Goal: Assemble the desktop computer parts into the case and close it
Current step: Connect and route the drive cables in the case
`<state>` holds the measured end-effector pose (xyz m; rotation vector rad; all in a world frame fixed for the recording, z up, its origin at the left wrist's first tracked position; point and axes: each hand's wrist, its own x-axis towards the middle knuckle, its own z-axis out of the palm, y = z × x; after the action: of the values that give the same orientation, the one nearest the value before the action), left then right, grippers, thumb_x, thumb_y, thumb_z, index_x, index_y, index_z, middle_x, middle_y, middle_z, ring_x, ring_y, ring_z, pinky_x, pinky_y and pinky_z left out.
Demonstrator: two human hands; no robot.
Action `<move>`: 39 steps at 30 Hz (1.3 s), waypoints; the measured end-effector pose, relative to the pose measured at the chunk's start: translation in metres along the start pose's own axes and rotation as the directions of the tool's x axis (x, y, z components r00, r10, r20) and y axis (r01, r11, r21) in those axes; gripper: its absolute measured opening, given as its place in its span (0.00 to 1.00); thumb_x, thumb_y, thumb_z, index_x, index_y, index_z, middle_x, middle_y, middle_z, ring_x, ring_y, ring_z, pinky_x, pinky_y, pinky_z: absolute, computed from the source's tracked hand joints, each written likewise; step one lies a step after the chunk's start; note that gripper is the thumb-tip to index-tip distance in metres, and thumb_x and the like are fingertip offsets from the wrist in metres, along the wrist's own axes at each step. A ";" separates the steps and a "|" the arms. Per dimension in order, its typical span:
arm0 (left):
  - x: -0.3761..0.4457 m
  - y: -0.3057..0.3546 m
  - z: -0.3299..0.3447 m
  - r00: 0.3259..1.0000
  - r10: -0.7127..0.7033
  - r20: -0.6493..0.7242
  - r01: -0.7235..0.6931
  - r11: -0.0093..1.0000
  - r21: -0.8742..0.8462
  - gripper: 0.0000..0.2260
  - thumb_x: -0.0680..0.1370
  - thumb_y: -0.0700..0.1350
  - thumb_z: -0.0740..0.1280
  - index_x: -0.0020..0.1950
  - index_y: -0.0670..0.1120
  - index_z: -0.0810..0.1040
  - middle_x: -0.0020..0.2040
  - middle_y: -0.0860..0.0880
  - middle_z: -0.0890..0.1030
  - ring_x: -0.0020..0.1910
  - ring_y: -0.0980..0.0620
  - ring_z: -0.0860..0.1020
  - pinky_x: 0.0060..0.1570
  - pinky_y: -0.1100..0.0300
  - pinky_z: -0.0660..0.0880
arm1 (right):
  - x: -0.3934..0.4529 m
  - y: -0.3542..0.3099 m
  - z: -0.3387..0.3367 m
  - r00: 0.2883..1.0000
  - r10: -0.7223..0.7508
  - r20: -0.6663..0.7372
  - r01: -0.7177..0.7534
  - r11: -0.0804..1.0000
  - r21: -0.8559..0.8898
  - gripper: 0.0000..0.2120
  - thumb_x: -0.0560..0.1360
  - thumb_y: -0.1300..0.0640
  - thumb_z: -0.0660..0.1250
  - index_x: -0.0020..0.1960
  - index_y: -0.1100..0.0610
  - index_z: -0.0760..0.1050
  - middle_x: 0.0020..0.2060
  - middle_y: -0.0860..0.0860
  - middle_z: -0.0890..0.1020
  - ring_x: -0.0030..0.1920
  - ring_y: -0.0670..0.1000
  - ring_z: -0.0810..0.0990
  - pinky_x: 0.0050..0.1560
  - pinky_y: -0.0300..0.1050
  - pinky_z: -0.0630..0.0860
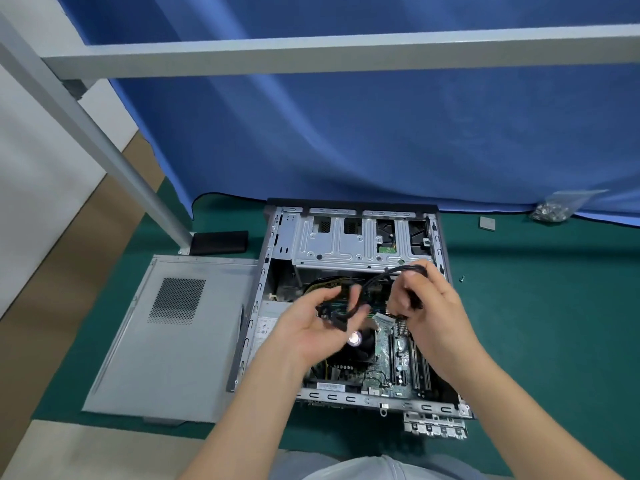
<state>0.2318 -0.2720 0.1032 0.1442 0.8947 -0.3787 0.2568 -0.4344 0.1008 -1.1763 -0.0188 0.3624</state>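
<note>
Both grips [313, 327] [427, 299] on black cable [398, 271]

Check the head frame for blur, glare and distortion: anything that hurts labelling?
Head view: motion blur smears the left hand and the black cable bundle it holds; right hand sharper. Small glare spot on the CPU fan hub. Wide-angle bowing curves the grey frame bar and the case edges. Lighting even, shadows soft.

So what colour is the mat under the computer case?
Dark green mat, beneath the open grey metal computer case; the head view shows it plainly.
</note>
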 end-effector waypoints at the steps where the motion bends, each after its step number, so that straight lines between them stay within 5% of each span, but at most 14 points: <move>1: 0.003 -0.004 0.000 0.999 -0.040 0.021 0.039 0.999 0.036 0.19 0.74 0.34 0.67 0.64 0.34 0.69 0.59 0.34 0.76 0.41 0.42 0.82 0.37 0.47 0.80 | 0.001 -0.002 0.003 1.000 0.006 -0.010 -0.005 0.998 0.068 0.13 0.79 0.64 0.57 0.37 0.54 0.67 0.27 0.49 0.67 0.30 0.48 0.64 0.34 0.39 0.64; 5: 0.009 -0.012 0.003 0.995 -0.093 -0.044 0.101 0.957 0.272 0.16 0.68 0.46 0.72 0.51 0.38 0.75 0.43 0.39 0.81 0.44 0.45 0.76 0.45 0.55 0.71 | 0.001 -0.008 0.012 0.998 0.053 0.022 -0.056 0.979 0.198 0.10 0.70 0.59 0.64 0.32 0.54 0.67 0.27 0.50 0.67 0.28 0.48 0.65 0.31 0.37 0.66; 9: 0.013 -0.013 0.003 0.998 -0.048 0.050 0.039 0.985 0.171 0.16 0.72 0.47 0.67 0.53 0.36 0.74 0.42 0.39 0.80 0.41 0.42 0.78 0.54 0.50 0.73 | -0.003 -0.008 0.016 0.989 0.117 0.096 -0.145 0.907 0.395 0.12 0.72 0.57 0.63 0.31 0.54 0.66 0.28 0.50 0.67 0.27 0.49 0.65 0.42 0.43 0.68; 12: 0.017 -0.010 -0.001 0.997 0.041 0.072 -0.049 0.992 0.113 0.08 0.75 0.43 0.64 0.49 0.38 0.72 0.35 0.43 0.75 0.31 0.48 0.74 0.40 0.54 0.77 | -0.006 -0.009 0.008 0.989 0.117 0.095 -0.147 0.890 0.431 0.13 0.71 0.54 0.65 0.30 0.54 0.66 0.26 0.50 0.66 0.31 0.51 0.71 0.48 0.49 0.71; 14: 0.018 -0.004 -0.004 0.991 0.135 -0.016 -0.124 0.944 0.306 0.07 0.77 0.44 0.63 0.49 0.39 0.71 0.32 0.47 0.71 0.24 0.52 0.68 0.32 0.59 0.73 | -0.006 -0.014 -0.002 0.983 0.141 0.114 -0.175 0.903 0.393 0.16 0.74 0.51 0.64 0.29 0.54 0.70 0.22 0.49 0.66 0.35 0.54 0.78 0.52 0.51 0.69; 17: 0.015 0.006 -0.006 0.940 0.332 -0.079 -0.192 0.705 0.682 0.05 0.79 0.42 0.61 0.49 0.40 0.72 0.30 0.48 0.69 0.19 0.55 0.65 0.27 0.61 0.71 | -0.006 -0.016 -0.016 0.949 0.284 0.135 -0.284 0.959 -0.017 0.16 0.77 0.47 0.63 0.36 0.56 0.75 0.18 0.47 0.63 0.49 0.61 0.83 0.63 0.53 0.63; 19: 0.012 0.012 -0.004 0.903 0.424 -0.062 -0.199 0.544 0.815 0.04 0.78 0.41 0.60 0.49 0.41 0.70 0.31 0.47 0.68 0.18 0.55 0.64 0.25 0.61 0.70 | -0.006 -0.016 -0.020 0.925 0.358 0.126 -0.290 0.881 -0.373 0.14 0.71 0.43 0.67 0.43 0.55 0.75 0.18 0.49 0.68 0.49 0.56 0.84 0.66 0.51 0.63; 21: 0.010 0.016 0.000 0.847 0.532 0.003 -0.244 0.382 0.891 0.02 0.79 0.41 0.59 0.47 0.42 0.68 0.33 0.48 0.68 0.19 0.56 0.63 0.23 0.62 0.68 | -0.005 -0.015 -0.020 0.916 0.388 0.104 -0.219 0.700 -0.680 0.23 0.64 0.34 0.69 0.52 0.46 0.73 0.28 0.50 0.80 0.45 0.46 0.84 0.59 0.48 0.72; 24: 0.009 0.016 0.011 0.783 0.607 0.134 -0.321 0.210 0.924 0.03 0.80 0.42 0.57 0.46 0.44 0.67 0.33 0.49 0.70 0.23 0.55 0.65 0.25 0.61 0.69 | -0.006 -0.010 -0.010 0.893 0.418 0.168 -0.143 0.617 -0.774 0.28 0.57 0.28 0.71 0.54 0.35 0.69 0.43 0.46 0.83 0.44 0.44 0.82 0.49 0.42 0.76; 27: 0.010 0.005 0.019 0.782 0.599 0.172 -0.322 0.152 0.935 0.04 0.81 0.46 0.58 0.49 0.45 0.67 0.37 0.50 0.73 0.26 0.53 0.70 0.26 0.63 0.69 | -0.002 0.001 0.003 0.930 0.306 0.206 -0.026 0.612 -0.790 0.23 0.62 0.35 0.73 0.53 0.35 0.70 0.41 0.41 0.79 0.43 0.40 0.79 0.47 0.38 0.75; 30: 0.013 -0.006 0.015 0.749 0.627 0.213 -0.292 0.024 0.956 0.10 0.81 0.52 0.58 0.55 0.47 0.68 0.45 0.52 0.74 0.42 0.53 0.74 0.40 0.58 0.69 | 0.000 0.007 0.009 0.938 0.236 0.255 0.065 0.601 -0.797 0.18 0.68 0.45 0.74 0.52 0.36 0.69 0.35 0.39 0.76 0.36 0.40 0.75 0.40 0.35 0.72; 34: 0.013 -0.006 0.005 0.746 0.596 0.299 -0.350 -0.031 0.936 0.11 0.80 0.55 0.59 0.56 0.50 0.71 0.48 0.55 0.76 0.49 0.54 0.75 0.50 0.57 0.72 | -0.004 0.010 0.004 0.923 0.280 0.266 0.004 0.682 -0.731 0.23 0.70 0.52 0.73 0.59 0.38 0.67 0.38 0.48 0.79 0.40 0.48 0.79 0.45 0.37 0.73; 37: 0.013 -0.006 -0.003 0.765 0.484 0.425 -0.352 -0.238 0.905 0.15 0.80 0.57 0.58 0.60 0.50 0.73 0.56 0.53 0.77 0.56 0.56 0.75 0.54 0.60 0.70 | -0.006 0.007 0.000 0.870 0.352 0.345 -0.111 0.822 -0.558 0.27 0.72 0.62 0.71 0.65 0.45 0.66 0.44 0.52 0.82 0.45 0.50 0.81 0.48 0.41 0.76; 39: 0.014 -0.006 -0.005 0.780 0.435 0.449 -0.390 -0.223 0.894 0.12 0.80 0.56 0.58 0.55 0.52 0.75 0.51 0.52 0.78 0.49 0.57 0.77 0.49 0.60 0.72 | -0.006 0.007 -0.002 0.832 0.376 0.408 -0.181 0.879 -0.441 0.29 0.72 0.65 0.69 0.68 0.49 0.65 0.46 0.50 0.82 0.47 0.47 0.80 0.49 0.38 0.75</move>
<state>0.2339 -0.2800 0.0897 1.9219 0.3075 -0.2945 0.2497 -0.4358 0.0944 -1.4561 -0.3725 0.9533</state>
